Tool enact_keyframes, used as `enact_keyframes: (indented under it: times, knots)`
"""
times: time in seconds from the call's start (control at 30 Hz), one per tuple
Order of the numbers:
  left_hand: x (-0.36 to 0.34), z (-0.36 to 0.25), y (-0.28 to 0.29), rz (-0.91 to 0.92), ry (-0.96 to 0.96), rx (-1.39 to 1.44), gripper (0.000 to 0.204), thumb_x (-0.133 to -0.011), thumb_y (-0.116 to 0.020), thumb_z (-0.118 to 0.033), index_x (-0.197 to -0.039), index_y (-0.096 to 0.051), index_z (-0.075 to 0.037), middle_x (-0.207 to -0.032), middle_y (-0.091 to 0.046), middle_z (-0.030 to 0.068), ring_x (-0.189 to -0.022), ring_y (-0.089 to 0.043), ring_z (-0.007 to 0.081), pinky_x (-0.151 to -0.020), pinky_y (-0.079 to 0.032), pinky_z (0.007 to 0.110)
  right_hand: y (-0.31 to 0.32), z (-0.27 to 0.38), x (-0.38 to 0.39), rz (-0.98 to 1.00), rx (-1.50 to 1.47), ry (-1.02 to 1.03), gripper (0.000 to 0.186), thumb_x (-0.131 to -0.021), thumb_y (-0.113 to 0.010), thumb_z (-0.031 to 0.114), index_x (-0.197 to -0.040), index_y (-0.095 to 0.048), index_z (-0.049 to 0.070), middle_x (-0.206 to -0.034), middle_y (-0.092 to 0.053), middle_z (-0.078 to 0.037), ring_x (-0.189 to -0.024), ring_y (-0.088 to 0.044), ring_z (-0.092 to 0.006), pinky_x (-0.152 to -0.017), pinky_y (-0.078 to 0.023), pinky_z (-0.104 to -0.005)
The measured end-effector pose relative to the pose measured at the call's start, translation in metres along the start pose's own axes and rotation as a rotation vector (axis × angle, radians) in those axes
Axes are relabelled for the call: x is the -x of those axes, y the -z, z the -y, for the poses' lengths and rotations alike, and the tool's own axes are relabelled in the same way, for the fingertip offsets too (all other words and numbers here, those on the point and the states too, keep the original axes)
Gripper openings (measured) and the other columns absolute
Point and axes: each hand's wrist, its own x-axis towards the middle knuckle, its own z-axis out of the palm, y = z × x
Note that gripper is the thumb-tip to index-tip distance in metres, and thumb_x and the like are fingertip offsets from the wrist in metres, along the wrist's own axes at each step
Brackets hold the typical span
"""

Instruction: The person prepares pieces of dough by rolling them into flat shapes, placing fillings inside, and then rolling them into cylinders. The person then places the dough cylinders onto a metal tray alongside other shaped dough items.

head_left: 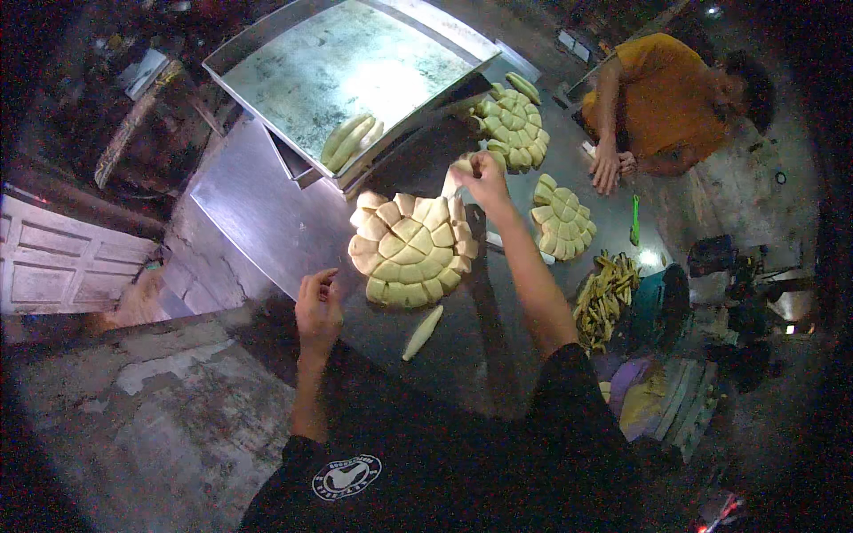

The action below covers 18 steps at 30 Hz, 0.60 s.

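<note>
Pale piece (450, 184) in right hand (486, 180), left hand (318, 314) near cut dough (409, 251)

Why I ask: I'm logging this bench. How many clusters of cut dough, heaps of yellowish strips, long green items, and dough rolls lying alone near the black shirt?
Clusters of cut dough: 3
Heaps of yellowish strips: 1
Long green items: 1
Lone dough rolls near the black shirt: 1
Total: 6
</note>
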Motion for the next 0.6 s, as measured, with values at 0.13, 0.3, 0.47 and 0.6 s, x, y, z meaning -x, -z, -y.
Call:
enact_keyframes:
  times: [0.13,0.3,0.47,0.6]
  knots:
    - [0.003,-0.045,-0.004,0.035,-0.05,0.068,0.021,-0.093,-0.059,-0.007,-0.113,-0.064,-0.002,-0.095,-0.06,0.0093,-0.081,-0.06,0.018,-0.075,-0.049,0.031,0.014,0.105,0.036,-0.054,-0.65,0.006,0.04,-0.09,-0.071,0.017,-0.117,-0.045,0.004,-0.106,-0.058,-0.011,-0.093,-0.063,-0.0168,-0.074,-0.057,-0.0285]
    - [0.016,-0.152,-0.026,0.086,-0.094,0.375,0.031,-0.096,-0.059,-0.007,-0.126,-0.057,-0.003,-0.115,-0.059,0.0086,-0.104,-0.06,0.0189,-0.088,-0.05,0.032,0.066,0.183,0.164,0.243,-0.328,0.292,0.032,-0.089,-0.072,0.014,-0.115,-0.055,0.005,-0.106,-0.062,-0.005,-0.094,-0.062,-0.0124,-0.081,-0.052,-0.0264]
    - [0.078,-0.238,-0.066,0.366,-0.263,0.671,0.027,-0.095,-0.062,-0.006,-0.121,-0.058,0.0,-0.115,-0.055,0.0096,-0.106,-0.06,0.0179,-0.087,-0.053,0.028,0.118,0.21,0.308,0.064,-0.602,0.076,0.047,-0.086,-0.074,0.007,-0.129,-0.055,0.003,-0.11,-0.065,-0.007,-0.102,-0.063,-0.0146,-0.09,-0.053,-0.0286]
    - [0.146,-0.256,-0.106,0.498,-0.304,0.638,0.017,-0.095,-0.063,-0.007,-0.109,-0.058,0.001,-0.112,-0.054,0.0071,-0.103,-0.059,0.0155,-0.083,-0.053,0.027,0.159,0.194,0.398,-0.179,-0.531,-0.01,0.043,-0.085,-0.075,0.009,-0.125,-0.062,0.001,-0.112,-0.068,-0.011,-0.106,-0.064,-0.0184,-0.094,-0.051,-0.0317]
